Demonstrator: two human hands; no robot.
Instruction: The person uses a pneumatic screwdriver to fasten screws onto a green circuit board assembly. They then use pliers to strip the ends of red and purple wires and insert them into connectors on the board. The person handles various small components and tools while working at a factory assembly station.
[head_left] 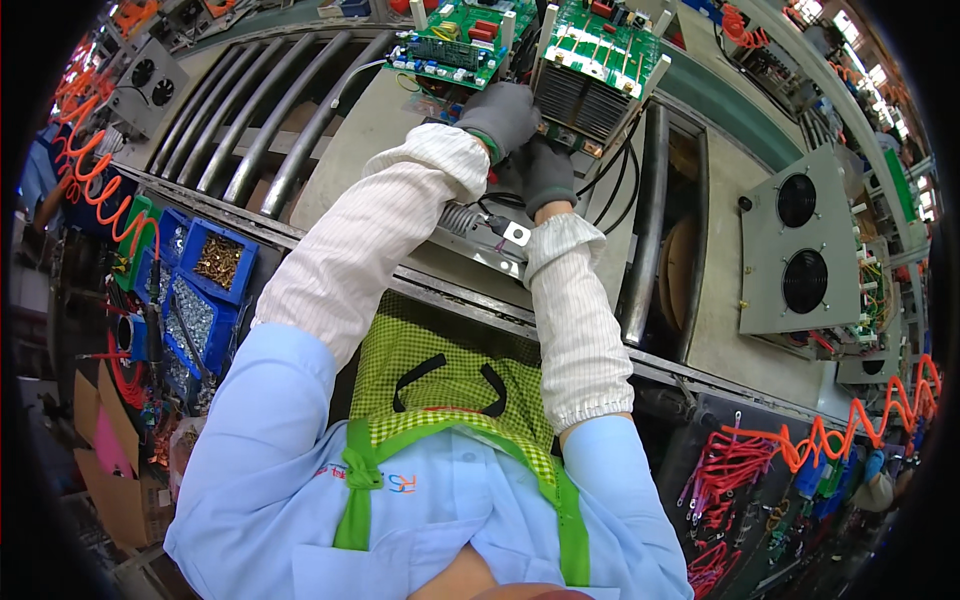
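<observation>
My left hand [500, 118], in a grey glove, is bent round beside the heatsink's lower left corner; its closed fingertips and whatever they hold are hidden. Close below it, my right hand [547, 174], also gloved in grey, reaches up to the near edge of the finned heatsink [583, 98]. Its fingers are hidden by the glove's back and the unit. A green circuit board [608, 48] with white posts lies on top of the heatsink. Left of it sits another green circuit board [458, 45] with red parts. Black cables [622, 180] curve out beside my right hand.
Metal rollers [285, 130] run to the left, and another roller [648, 225] stands right of the work plate. A grey panel with two fans [802, 245] is at the right. Blue bins [215, 258] of screws sit at the left. Red cables [728, 470] hang at the lower right.
</observation>
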